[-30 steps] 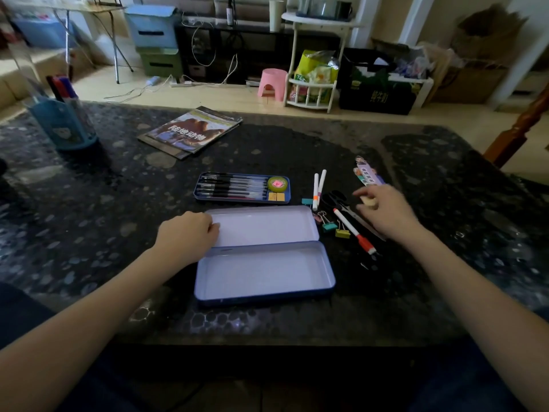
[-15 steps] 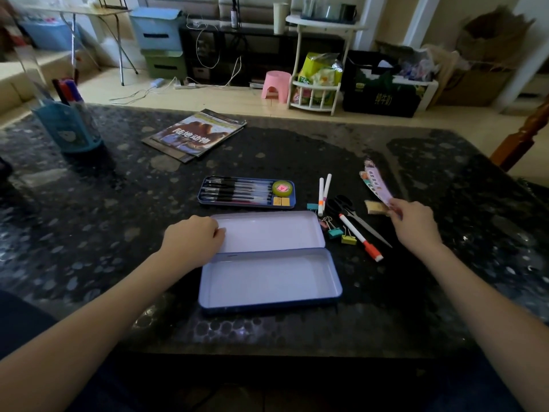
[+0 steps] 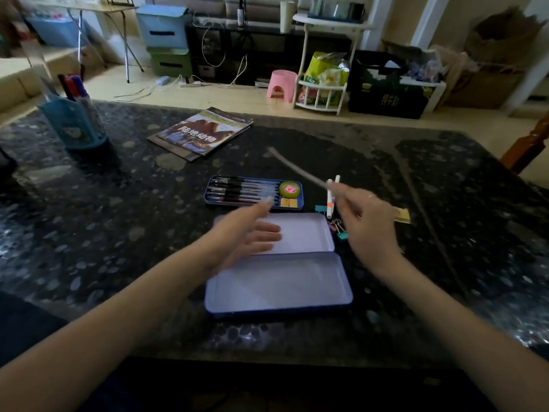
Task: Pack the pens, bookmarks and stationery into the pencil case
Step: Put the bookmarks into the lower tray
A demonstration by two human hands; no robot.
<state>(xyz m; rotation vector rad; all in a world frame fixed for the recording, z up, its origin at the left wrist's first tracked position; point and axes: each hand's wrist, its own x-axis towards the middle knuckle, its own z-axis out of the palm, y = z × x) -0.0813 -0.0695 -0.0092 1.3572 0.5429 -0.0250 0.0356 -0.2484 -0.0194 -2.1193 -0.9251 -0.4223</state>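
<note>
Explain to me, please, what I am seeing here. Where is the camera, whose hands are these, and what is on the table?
There is no machine here. A person wears one camera on the head, so you look down along their two bare arms. The dark stone table carries an open, empty pencil case, its lid lying flat behind it. Farther back is a blue tray of pens with a round green item inside. To its right lie white markers and small binder clips. A magazine and a blue pen cup stand farther away. The left hand hovers open over the lid. The right hand is raised and seems to pinch something thin, but blur hides what it is.
</note>
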